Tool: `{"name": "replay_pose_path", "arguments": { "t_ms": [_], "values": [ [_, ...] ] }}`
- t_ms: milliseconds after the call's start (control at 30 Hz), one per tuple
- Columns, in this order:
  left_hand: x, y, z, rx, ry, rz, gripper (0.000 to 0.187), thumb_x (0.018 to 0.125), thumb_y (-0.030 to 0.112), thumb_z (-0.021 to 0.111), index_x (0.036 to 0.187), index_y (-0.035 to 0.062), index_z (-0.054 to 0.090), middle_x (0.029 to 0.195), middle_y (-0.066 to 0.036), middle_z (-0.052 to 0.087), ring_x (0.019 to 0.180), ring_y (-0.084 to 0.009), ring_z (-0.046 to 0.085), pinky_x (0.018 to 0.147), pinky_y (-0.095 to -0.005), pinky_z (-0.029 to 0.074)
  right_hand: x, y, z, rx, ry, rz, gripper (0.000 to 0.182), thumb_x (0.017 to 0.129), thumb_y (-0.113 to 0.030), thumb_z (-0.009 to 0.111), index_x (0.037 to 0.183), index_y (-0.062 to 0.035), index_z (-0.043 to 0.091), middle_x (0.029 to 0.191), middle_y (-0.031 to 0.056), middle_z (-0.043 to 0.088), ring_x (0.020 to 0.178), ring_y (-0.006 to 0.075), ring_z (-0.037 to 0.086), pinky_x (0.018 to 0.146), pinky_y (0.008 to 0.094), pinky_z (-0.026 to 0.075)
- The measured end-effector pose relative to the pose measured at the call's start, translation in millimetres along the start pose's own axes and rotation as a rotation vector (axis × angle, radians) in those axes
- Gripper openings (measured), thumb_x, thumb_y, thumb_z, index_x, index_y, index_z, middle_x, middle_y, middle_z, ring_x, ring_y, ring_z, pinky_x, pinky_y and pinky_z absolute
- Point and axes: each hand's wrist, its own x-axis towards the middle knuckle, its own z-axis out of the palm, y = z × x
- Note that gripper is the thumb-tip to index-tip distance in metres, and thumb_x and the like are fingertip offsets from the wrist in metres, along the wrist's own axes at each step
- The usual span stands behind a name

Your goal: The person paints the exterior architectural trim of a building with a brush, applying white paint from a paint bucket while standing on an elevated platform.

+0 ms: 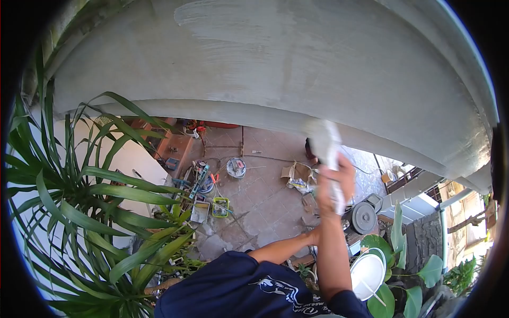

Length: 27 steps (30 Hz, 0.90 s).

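Observation:
My right hand [339,180] is raised and closed around the pale handle of a wide brush [324,139]. The brush is blurred by motion, and its light head points up at the lower edge of a grey plastered wall [318,58]. My left forearm [281,249] reaches across to the right and passes behind my right forearm, which hides the left hand. A white bucket [367,275] with a thin stick in it stands near my right elbow, its inside pale. Lighter brushed streaks mark the upper part of the wall.
Long-leaved plants [79,201] crowd the left side, and broad leaves [389,299] grow at lower right. Far below, the tiled floor [265,206] bears a bucket of tools [236,168], a green-rimmed basket [220,207], a cardboard box [299,175] and a dark lidded bin [363,218].

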Motion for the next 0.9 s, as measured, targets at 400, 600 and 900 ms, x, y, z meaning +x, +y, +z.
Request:
{"name": "replay_pose_path", "arguments": {
  "t_ms": [400,600,900],
  "values": [
    [3.6,-3.9,-2.1,0.068,-0.028,-0.028,0.072,0.07,0.022,0.073,0.131,0.0026,0.04,0.12,-0.027,0.06,0.113,-0.0445,0.058,0.095,-0.0459,0.046,-2.9,-80.8,17.6,0.13,-0.351,-0.265,0.023,0.067,-0.002,0.074,0.088,-0.0049,0.068,0.125,0.0233,0.057,0.104,0.0384,0.063,0.088,0.0447,0.054],
    [1.2,-11.5,-0.8,0.059,-0.04,-0.035,0.071,0.071,0.022,0.072,0.131,0.0022,0.04,0.12,-0.028,0.06,0.113,-0.0445,0.057,0.096,-0.0457,0.046,21.6,-88.3,134.4,0.498,-0.291,0.081,0.013,0.074,-0.002,0.069,0.086,-0.0028,0.063,0.114,0.0221,0.061,0.09,0.0302,0.065,0.075,0.0362,0.053],
    [4.8,-11.7,3.2,0.122,-0.04,-0.04,0.07,0.072,0.022,0.072,0.131,0.0016,0.041,0.121,-0.028,0.06,0.114,-0.0445,0.057,0.096,-0.0453,0.046,10.4,-10.2,-41.0,0.641,0.645,0.517,0.011,0.089,0.005,0.059,0.092,-0.0013,0.05,0.106,0.0206,0.058,0.094,0.0314,0.065,0.082,0.0431,0.062]
  ]
}}
